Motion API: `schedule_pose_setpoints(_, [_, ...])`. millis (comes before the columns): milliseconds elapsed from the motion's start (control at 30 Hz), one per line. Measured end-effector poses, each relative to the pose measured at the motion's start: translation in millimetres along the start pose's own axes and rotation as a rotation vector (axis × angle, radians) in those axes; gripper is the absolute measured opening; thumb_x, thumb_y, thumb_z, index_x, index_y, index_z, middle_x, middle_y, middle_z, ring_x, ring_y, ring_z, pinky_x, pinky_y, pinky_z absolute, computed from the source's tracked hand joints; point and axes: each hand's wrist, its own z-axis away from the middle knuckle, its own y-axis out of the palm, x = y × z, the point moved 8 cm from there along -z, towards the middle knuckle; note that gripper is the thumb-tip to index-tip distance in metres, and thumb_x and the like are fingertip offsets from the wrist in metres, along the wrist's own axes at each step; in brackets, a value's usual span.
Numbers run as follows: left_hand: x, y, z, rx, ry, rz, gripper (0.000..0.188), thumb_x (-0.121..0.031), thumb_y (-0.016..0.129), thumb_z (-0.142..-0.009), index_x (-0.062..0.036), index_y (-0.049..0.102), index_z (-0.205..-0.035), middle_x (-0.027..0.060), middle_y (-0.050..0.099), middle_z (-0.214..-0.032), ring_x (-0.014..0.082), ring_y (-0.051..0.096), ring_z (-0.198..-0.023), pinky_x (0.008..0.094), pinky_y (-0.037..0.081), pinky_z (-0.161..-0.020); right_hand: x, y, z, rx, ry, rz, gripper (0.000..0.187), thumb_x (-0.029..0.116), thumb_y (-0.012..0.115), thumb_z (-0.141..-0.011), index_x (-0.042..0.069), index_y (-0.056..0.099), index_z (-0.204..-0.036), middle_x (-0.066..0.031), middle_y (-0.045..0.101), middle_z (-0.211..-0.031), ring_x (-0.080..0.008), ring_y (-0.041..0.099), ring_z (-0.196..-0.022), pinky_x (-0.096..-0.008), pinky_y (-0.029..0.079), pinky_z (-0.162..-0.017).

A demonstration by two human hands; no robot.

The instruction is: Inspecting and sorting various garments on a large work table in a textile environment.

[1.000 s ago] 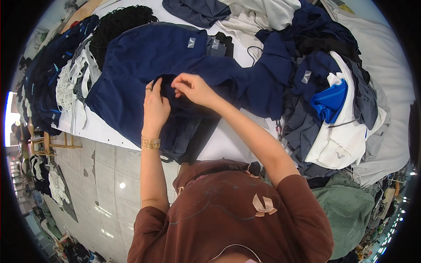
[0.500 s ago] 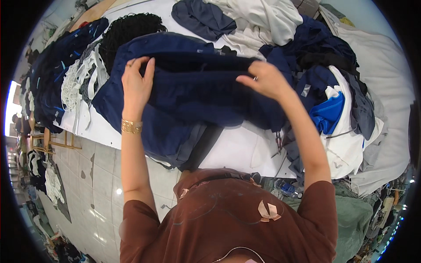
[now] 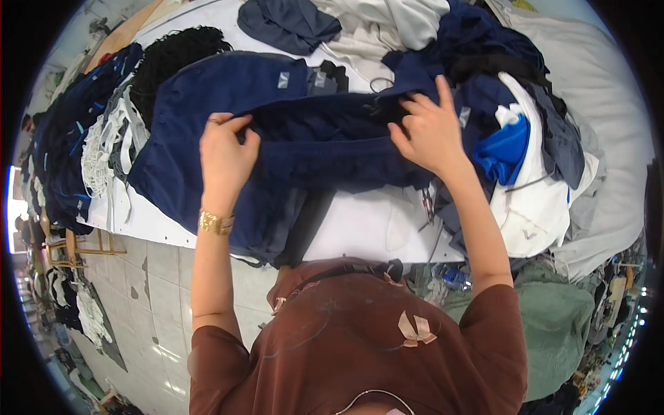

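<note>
A navy garment lies stretched sideways between my hands, its long dark opening facing up. My left hand is closed on the left end of the opening, thumb and fingers at the cloth edge. At the right end, my right hand holds the edge with its thumb and bent fingers, while the index finger sticks up. Where the right fingertips meet the cloth is partly hidden. Under and behind this lies more navy cloth, including a navy piece with a small pale patch.
Black stringy cords and white cords lie at the left. Small snips rest on the white table near my right forearm. Piled garments, including a bright blue one, crowd the right. Pale cloth lies at the back.
The blurred navy cloth is now sharper and spread more plainly between my hands. My right index finger has lifted away from the others. The view has shifted slightly.
</note>
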Motion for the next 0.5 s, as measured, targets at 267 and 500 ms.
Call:
schedule_pose_setpoints(267, [29, 120, 24, 0.347, -0.146, -0.01, 0.049, -0.005, 0.059, -0.071, 0.0023, 0.055, -0.119, 0.0233, 0.045, -0.125, 0.0415, 0.059, -0.099, 0.0445, 0.05, -0.085, -26, 123, 36, 0.384, 0.079, -0.025, 0.035, 0.034, 0.058, -0.076, 0.002, 0.073, -0.075, -0.012, 0.064, -0.114, -0.0203, 0.051, -0.119, -0.0539, 0.007, -0.114])
schedule_pose_setpoints(500, [30, 124, 9, 0.347, -0.135, -0.007, 0.048, -0.006, 0.059, -0.071, 0.0035, 0.054, -0.118, 0.0257, 0.045, -0.126, 0.0425, 0.059, -0.1, 0.0443, 0.05, -0.085, -27, 102, 40, 0.35, 0.087, -0.054, 0.05, 0.049, 0.058, -0.081, 0.002, 0.072, -0.073, -0.0125, 0.066, -0.104, -0.024, 0.053, -0.117, -0.0544, 0.01, -0.113])
